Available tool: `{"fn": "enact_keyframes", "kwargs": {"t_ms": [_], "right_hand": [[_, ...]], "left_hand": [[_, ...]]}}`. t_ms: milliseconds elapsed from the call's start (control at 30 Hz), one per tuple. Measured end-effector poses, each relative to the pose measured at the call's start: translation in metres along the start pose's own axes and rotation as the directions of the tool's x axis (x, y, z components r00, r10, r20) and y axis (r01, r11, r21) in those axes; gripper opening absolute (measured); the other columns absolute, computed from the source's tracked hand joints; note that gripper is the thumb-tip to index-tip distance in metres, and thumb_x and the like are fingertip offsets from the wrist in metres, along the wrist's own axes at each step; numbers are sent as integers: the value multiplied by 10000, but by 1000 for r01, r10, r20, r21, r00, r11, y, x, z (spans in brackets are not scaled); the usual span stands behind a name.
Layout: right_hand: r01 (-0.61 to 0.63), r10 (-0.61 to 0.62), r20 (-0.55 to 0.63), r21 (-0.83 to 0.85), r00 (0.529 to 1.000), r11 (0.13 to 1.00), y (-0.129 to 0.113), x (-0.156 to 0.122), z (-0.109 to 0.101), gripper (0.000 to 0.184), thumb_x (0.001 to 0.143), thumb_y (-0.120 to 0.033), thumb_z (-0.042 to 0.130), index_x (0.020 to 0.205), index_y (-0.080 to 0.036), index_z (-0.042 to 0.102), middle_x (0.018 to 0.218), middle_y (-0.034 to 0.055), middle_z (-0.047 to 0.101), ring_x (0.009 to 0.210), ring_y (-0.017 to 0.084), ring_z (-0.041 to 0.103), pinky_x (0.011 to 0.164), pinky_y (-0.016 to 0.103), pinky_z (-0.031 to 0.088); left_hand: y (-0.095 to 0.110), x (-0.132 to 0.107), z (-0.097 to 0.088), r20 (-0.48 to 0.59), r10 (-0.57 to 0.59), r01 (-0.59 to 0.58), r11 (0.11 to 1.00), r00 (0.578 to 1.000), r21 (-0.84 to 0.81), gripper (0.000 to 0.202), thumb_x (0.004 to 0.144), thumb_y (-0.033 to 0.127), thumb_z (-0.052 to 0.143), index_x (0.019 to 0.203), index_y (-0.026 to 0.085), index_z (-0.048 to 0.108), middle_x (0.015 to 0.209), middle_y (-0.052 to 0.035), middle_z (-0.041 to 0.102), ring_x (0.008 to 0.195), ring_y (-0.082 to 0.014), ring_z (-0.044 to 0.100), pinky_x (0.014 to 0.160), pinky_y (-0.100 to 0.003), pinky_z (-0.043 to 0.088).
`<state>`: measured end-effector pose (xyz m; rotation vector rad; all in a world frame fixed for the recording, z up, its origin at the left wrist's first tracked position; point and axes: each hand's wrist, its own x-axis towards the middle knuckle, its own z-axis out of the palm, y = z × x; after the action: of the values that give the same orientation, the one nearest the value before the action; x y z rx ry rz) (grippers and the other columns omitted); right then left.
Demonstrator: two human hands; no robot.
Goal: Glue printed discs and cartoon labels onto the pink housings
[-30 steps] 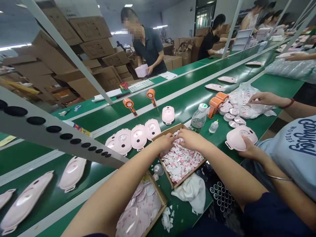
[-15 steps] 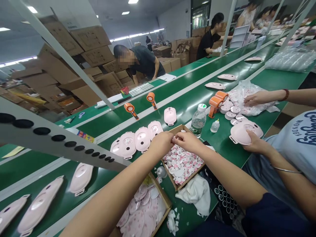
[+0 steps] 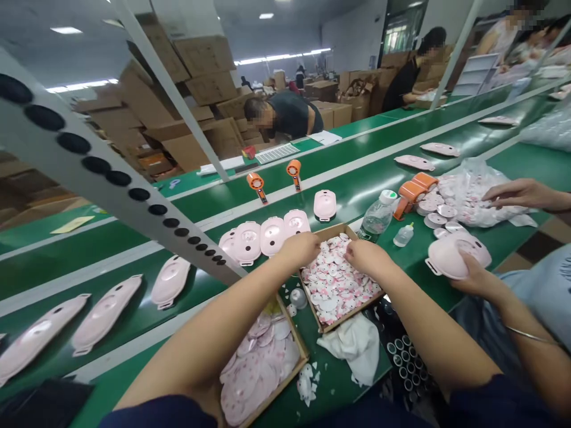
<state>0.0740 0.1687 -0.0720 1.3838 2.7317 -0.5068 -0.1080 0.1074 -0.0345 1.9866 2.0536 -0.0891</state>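
Note:
My left hand [image 3: 300, 248] hovers at the left rim of a small cardboard box [image 3: 343, 318] full of round pink-and-white stickers [image 3: 335, 284], fingers curled in a pinch; what they hold is too small to make out. My right hand [image 3: 366, 255] is just over the same box, fingers also pinched together. The two hands are a short gap apart. Just beyond my left hand, pink plastic shells [image 3: 272, 234] lie in a row on the green belt [image 3: 348, 184].
A second box of pink discs [image 3: 263, 368] and a white cloth [image 3: 352, 346] lie near me. A water bottle [image 3: 377, 216], small dropper bottle [image 3: 404, 235] and orange tool [image 3: 410, 193] stand right. A neighbour's hand holds a pink shell [image 3: 455, 257]. A slanted metal bar [image 3: 111, 178] crosses left.
My hands, touching over the box before, have drawn slightly apart. The view has swung left; the person across the belt has bent lower.

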Motion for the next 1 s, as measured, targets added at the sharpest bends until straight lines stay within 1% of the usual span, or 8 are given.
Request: {"fn": "enact_keyframes", "kwargs": {"t_ms": [167,300,433,533,667,800,900,1000], "right_hand": [[115,-112,46,-68,993,991,-15,19,10,304,969,-352,610,1212,-170,616,1225,88,636,1079,223,635,931,446,542],[154,-154,9,-61,988,986,-23,27,10,274,956,-338,630,1163,-157,636,1195,83,649,1063,221,642,925,448,545],[227,-224,-117,18,968,974,-16,21,4,178,972,-225,568,1096,-178,687,1100,79,687,1048,208,642,940,385,511],[307,-273,-246,112,930,945,-11,6,0,229,979,-183,508,1126,-214,681,1090,63,698,1065,186,629,937,303,480],[317,-220,-385,210,896,925,-6,-14,0,227,1004,-272,445,1103,-174,625,1010,75,699,904,186,651,790,287,506],[335,-224,-423,207,878,919,-2,-25,1,212,988,-312,460,920,-194,622,831,41,665,741,173,616,647,262,459],[351,-264,-425,140,866,926,-5,-31,2,233,968,-304,478,795,-203,598,775,42,619,740,186,583,659,276,431],[350,-302,-404,50,864,935,-8,-36,3,285,995,-314,424,842,-190,630,871,95,633,859,226,586,771,316,436]], "left_hand": [[-12,6,4,66,-31,31,1000,997,6,237,952,382,624,1038,165,669,1074,-82,679,983,-234,653,880,-455,542],[-11,-1,8,66,-20,23,998,998,-52,239,939,365,645,1071,168,666,1109,-88,674,1018,-248,647,907,-481,531],[-6,-7,9,35,28,-19,971,999,-240,279,915,312,678,1155,172,650,1193,-104,661,1104,-273,625,979,-523,489],[2,-6,10,-18,53,-55,887,998,-459,295,936,297,642,1201,170,642,1147,-93,692,1082,-261,645,967,-485,504],[11,-2,11,-26,35,-43,687,999,-725,248,946,371,613,1007,151,709,892,-61,725,789,-187,690,740,-330,577],[16,-6,10,-12,-17,-2,493,1000,-870,212,989,277,548,942,115,678,779,-54,694,670,-127,665,649,-261,572],[17,-12,8,31,-38,45,430,999,-902,186,971,261,595,877,115,662,690,-18,653,613,-126,648,606,-266,566],[12,-14,6,91,-34,96,440,995,-893,230,984,307,585,872,121,657,682,-4,647,611,-135,652,617,-288,573]]}}
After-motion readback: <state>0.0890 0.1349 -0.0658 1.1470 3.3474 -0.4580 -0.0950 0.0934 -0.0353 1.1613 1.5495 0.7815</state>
